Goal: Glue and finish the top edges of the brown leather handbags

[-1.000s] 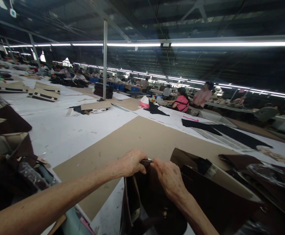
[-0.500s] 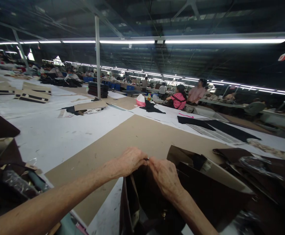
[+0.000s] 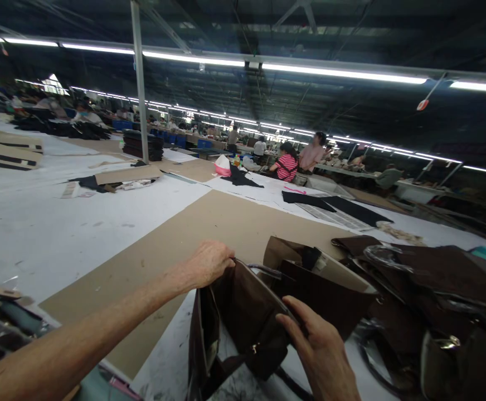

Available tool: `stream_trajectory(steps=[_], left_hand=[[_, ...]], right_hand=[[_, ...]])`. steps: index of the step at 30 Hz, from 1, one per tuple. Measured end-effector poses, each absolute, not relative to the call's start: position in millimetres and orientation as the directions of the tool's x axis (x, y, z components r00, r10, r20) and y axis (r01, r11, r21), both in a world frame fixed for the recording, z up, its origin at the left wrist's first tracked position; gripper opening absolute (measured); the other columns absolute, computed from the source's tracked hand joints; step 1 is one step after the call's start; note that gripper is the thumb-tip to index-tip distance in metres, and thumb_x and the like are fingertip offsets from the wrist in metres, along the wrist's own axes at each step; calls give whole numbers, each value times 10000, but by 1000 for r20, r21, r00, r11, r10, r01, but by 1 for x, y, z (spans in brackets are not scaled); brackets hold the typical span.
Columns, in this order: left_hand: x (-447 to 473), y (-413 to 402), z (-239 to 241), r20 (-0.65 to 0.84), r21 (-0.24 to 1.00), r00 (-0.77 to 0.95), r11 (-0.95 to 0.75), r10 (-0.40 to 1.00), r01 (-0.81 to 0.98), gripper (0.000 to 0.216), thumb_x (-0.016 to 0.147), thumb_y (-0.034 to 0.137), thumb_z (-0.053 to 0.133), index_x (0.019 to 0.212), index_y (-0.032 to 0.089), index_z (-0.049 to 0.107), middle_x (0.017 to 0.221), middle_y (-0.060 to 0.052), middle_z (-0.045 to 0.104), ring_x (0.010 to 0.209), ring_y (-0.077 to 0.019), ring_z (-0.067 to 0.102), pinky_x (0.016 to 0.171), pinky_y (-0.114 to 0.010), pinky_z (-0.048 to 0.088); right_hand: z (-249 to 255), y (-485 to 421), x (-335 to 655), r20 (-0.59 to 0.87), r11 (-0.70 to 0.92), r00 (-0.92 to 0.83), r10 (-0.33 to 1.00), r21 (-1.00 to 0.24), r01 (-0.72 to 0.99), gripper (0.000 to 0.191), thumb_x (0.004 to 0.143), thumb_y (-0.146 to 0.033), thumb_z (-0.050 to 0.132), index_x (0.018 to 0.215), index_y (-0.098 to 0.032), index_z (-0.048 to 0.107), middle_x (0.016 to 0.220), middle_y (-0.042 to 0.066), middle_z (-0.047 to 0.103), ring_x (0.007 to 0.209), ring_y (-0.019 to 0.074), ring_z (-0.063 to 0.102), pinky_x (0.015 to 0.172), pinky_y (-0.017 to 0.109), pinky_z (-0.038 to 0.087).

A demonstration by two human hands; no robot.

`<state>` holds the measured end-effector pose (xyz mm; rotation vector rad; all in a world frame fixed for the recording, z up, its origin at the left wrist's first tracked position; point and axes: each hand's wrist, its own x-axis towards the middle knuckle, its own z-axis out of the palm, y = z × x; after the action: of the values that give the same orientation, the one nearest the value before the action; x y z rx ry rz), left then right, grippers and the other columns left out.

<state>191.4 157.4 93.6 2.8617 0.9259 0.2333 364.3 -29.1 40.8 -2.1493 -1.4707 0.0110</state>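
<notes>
A dark brown bag [image 3: 243, 312] stands open on the table just in front of me. My left hand [image 3: 209, 262] is closed on the bag's far top edge, holding it up. My right hand [image 3: 318, 345] grips the near rim of the bag's flap, with thumb and fingers curled around it. A small gold clasp [image 3: 252, 349] shows on the bag's front. To the right of it stands another brown bag [image 3: 330, 289] with a beige lining.
A heap of brown bags with plastic wrap [image 3: 435, 301] lies to the right. A sheet of brown cardboard [image 3: 209, 223] covers the white table [image 3: 59, 223]. Dark fabric pieces [image 3: 339, 206] and a steel post [image 3: 138, 83] lie farther off. Several people work at far tables [image 3: 297, 161].
My hands were pinched together at the bag's top edge. Now they are apart: the right hand has come toward me with the near rim, opening the bag. The view has swung right.
</notes>
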Motion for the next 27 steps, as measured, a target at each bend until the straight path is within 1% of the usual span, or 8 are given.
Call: stream_trajectory(steps=[2, 5, 9, 12, 19, 23, 25, 27], left_hand=[[193, 157, 93, 105, 165, 795, -799, 597, 578, 210, 820, 281, 479, 723, 196, 645, 687, -62, 658, 709, -225, 620, 568, -269, 369], [193, 158, 92, 103, 156, 792, -796, 602, 585, 222, 826, 288, 469, 720, 194, 640, 682, -62, 648, 713, -229, 614, 572, -271, 365], [191, 159, 93, 95, 146, 794, -798, 600, 585, 224, 830, 294, 465, 712, 197, 629, 660, -51, 629, 701, -216, 601, 567, -261, 352], [190, 159, 93, 91, 153, 802, -804, 591, 575, 221, 834, 290, 459, 710, 205, 621, 652, -34, 620, 680, -196, 588, 568, -250, 342], [185, 162, 90, 107, 195, 815, -816, 569, 544, 227, 837, 282, 446, 691, 201, 599, 609, -9, 587, 628, -166, 555, 554, -236, 313], [183, 164, 89, 113, 215, 831, -830, 545, 515, 212, 831, 278, 461, 683, 199, 591, 612, -2, 591, 632, -159, 557, 548, -233, 308], [184, 164, 89, 114, 215, 835, -834, 538, 508, 204, 827, 278, 472, 686, 200, 598, 630, -4, 607, 649, -162, 567, 545, -237, 304], [185, 164, 90, 120, 211, 832, -833, 542, 512, 201, 824, 282, 482, 692, 202, 609, 646, -8, 621, 658, -168, 576, 535, -242, 295]], right_hand=[[30, -34, 369, 304, -228, 401, 864, -474, 851, 382, 839, -474, 466, 1109, -233, 588, 1110, 26, 633, 985, 201, 592, 840, 304, 475], [28, -31, 365, 325, -196, 393, 860, -500, 843, 370, 833, -464, 480, 1101, -240, 600, 1095, 25, 640, 973, 202, 599, 828, 300, 484], [37, -24, 356, 311, -239, 455, 835, -539, 808, 318, 849, -410, 456, 1042, -234, 637, 1012, 34, 670, 926, 211, 613, 799, 309, 484], [41, -21, 354, 274, -279, 503, 820, -576, 768, 325, 851, -417, 442, 1015, -230, 651, 936, 33, 683, 877, 221, 619, 786, 329, 475], [41, -18, 354, 239, -271, 518, 821, -635, 723, 341, 855, -458, 413, 956, -260, 673, 914, 9, 689, 861, 217, 616, 777, 317, 462], [38, -18, 357, 240, -315, 522, 818, -573, 757, 325, 851, -479, 427, 977, -296, 664, 973, -4, 680, 891, 219, 612, 787, 319, 461], [41, -15, 357, 271, -316, 482, 833, -481, 818, 301, 860, -450, 434, 974, -291, 662, 985, 2, 679, 886, 222, 615, 783, 321, 456], [50, -9, 355, 276, -315, 418, 865, -348, 883, 268, 882, -389, 423, 947, -288, 661, 953, 8, 686, 851, 221, 623, 741, 319, 448]])
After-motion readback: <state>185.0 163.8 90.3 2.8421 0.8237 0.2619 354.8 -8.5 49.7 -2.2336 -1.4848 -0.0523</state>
